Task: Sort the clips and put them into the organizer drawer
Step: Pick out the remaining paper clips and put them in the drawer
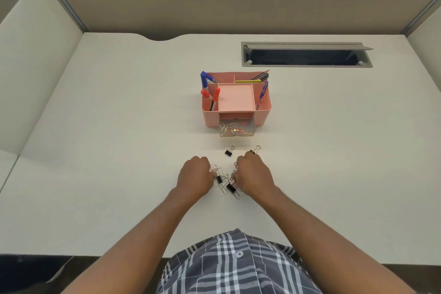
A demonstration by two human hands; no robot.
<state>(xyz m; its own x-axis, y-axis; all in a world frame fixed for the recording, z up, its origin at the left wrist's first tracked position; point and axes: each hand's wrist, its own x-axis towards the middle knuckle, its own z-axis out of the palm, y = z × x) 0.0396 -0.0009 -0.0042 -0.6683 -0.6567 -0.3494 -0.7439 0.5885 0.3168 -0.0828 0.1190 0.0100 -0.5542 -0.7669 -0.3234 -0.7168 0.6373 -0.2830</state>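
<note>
Seen from above: left hand (195, 175) and right hand (253, 175), fingers curled, grip unclear, work the tangled clips (225, 181) short of the open drawer (237, 129); hooked paperclips could drag binder clips in.

Left bare tabletop (107, 126) wide open on both flanks of the pink organizer (236, 100). Lay clear between drawer (237, 129) and pile of clips (225, 181) — save for one black binder clip (228, 152) and another (255, 149) just beyond the right hand (254, 175). Crowded the pile from both sides — left hand (195, 178) included. Stood markers (207, 88) above the organizer's rim. Opened a cable slot (306, 57) at far right.
</note>
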